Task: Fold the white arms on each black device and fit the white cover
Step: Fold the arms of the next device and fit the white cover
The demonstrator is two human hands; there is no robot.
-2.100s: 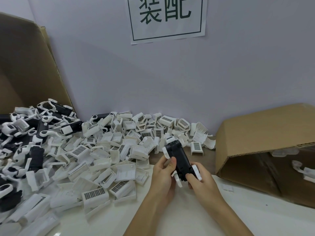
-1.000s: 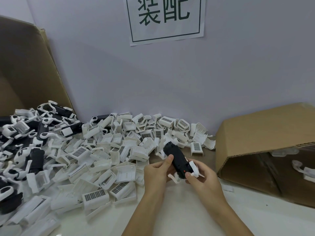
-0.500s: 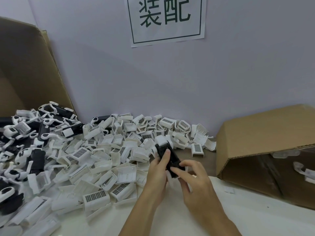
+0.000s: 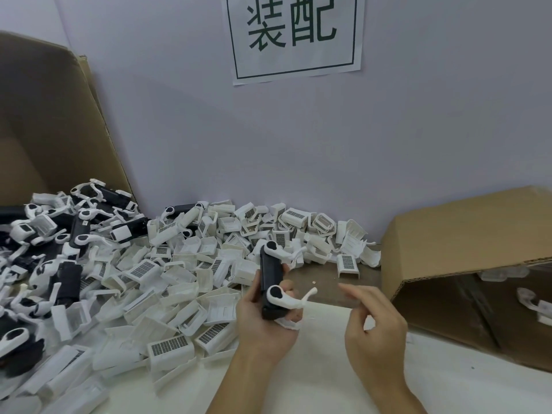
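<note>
Head view: my left hand (image 4: pixel 263 321) wraps its fingers round the smooth black device (image 4: pixel 269 282), upright, its curved white arms (image 4: pixel 291 298) sticking out right. My right hand (image 4: pixel 375 324), just right of the device, is empty, fingers loosely curled. Ribbed white covers (image 4: pixel 167 282) heap left of it on the bench (image 4: pixel 328 383); a cardboard box (image 4: pixel 466 264) lies to the right

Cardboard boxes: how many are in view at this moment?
2. One cardboard box stands at the far left behind the heap of parts; the other box lies on its side at the right, open toward the camera. Others may be out of frame.
</note>
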